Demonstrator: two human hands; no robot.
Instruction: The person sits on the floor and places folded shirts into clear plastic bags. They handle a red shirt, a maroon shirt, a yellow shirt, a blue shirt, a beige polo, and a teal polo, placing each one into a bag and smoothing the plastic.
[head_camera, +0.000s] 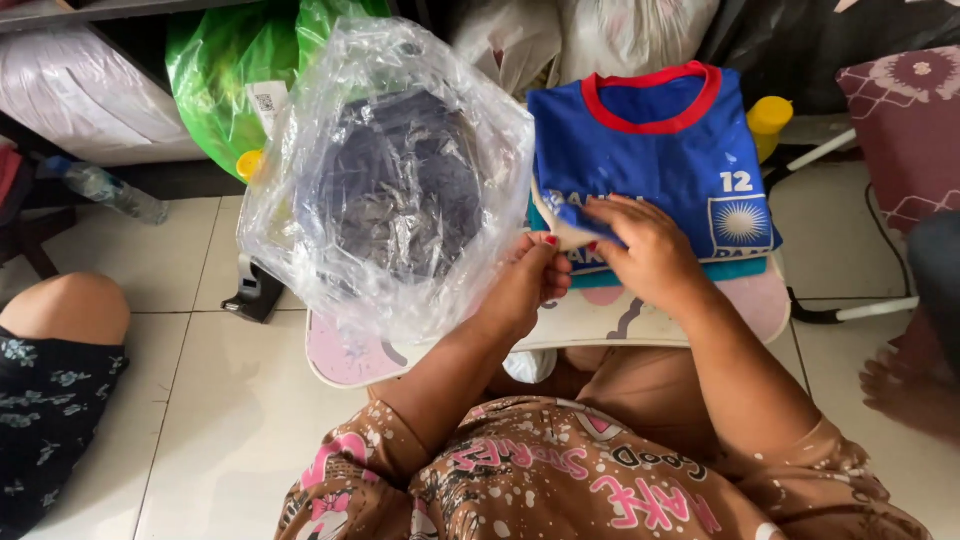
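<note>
My left hand pinches the rim of a clear plastic bag, held open and upright over the left side of a small pink and white table. Through the bag's mouth a dark folded cloth shows behind or under it. My right hand rests on a folded blue shirt with a red collar, gripping its lower left edge. The shirt lies on top of a stack of folded shirts, a teal one showing beneath.
A green plastic bag, white bundles and dark bags line the back. A water bottle lies on the tiled floor at left, near another person's knee. A yellow-capped bottle stands behind the shirts. A patterned cushion is at right.
</note>
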